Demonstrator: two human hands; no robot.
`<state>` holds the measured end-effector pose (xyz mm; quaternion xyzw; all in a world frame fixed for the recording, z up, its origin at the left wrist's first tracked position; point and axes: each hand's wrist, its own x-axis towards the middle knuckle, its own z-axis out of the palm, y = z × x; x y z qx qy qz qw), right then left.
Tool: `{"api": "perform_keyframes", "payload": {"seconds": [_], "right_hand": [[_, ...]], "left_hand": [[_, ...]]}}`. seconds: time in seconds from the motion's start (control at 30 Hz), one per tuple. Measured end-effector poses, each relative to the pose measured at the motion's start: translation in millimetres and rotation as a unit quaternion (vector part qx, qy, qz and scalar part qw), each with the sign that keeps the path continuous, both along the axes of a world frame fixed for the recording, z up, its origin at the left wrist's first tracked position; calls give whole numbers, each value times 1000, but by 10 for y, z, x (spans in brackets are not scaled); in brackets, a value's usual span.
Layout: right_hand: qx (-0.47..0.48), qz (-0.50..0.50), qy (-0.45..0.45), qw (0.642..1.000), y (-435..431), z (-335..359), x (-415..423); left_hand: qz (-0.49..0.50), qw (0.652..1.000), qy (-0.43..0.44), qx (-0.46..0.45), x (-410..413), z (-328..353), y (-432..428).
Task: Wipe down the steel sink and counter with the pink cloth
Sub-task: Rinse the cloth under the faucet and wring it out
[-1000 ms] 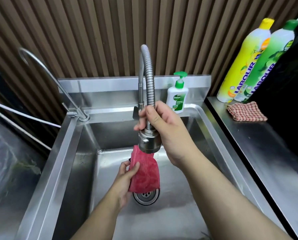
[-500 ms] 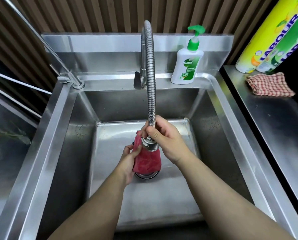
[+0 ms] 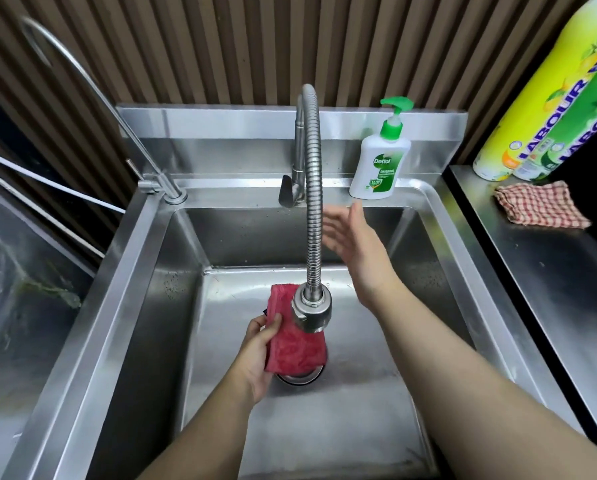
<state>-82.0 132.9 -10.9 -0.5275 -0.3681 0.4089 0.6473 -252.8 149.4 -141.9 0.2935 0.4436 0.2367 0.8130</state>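
Left hand (image 3: 255, 355) fingers (image 3: 272, 325) pinch pink cloth (image 3: 295, 348) under spray head (image 3: 312, 311), over sink drain (image 3: 298, 377). Right hand (image 3: 354, 239) empty, fingers straight, near tap lever (image 3: 287, 194). Likely wetting step: open lever gently, cloth centred, low flow to limit splash.

Worn at head height, looks forward and steeply down, close over the deep stainless-steel sink basin (image 3: 110, 306); faces the brown slatted wall (image 3: 220, 46); wide-angle, takes in the flat steel counter (image 3: 549, 289) at right.

From here I count two hands (image 3: 255, 351) (image 3: 355, 240), two cloths (image 3: 295, 344) (image 3: 541, 207), two taps (image 3: 313, 188) (image 3: 172, 195), three bottles (image 3: 380, 168) (image 3: 539, 109) (image 3: 594, 109) and one steel sink (image 3: 130, 271).
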Motion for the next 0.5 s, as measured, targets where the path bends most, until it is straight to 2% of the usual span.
{"api": "perform_keyframes", "payload": {"seconds": [0.07, 0.13, 0.23, 0.37, 0.5], "right_hand": [[-37, 6, -39, 999, 236, 60, 71], [-80, 1, -120, 990, 448, 80, 111], [-100, 35, -213, 971, 648, 32, 86], [-114, 48, -147, 981, 738, -59, -10], [-131, 74, -162, 975, 787, -44, -12]], "left_hand": [[5, 1000, -11, -8, -13, 16, -10], [13, 1000, -19, -10, -24, 17, -10], [16, 1000, -13, -13, -40, 10, -1], [21, 999, -21, -22, -47, -9, 33], [15, 999, -26, -36, -37, 8, 71]]}}
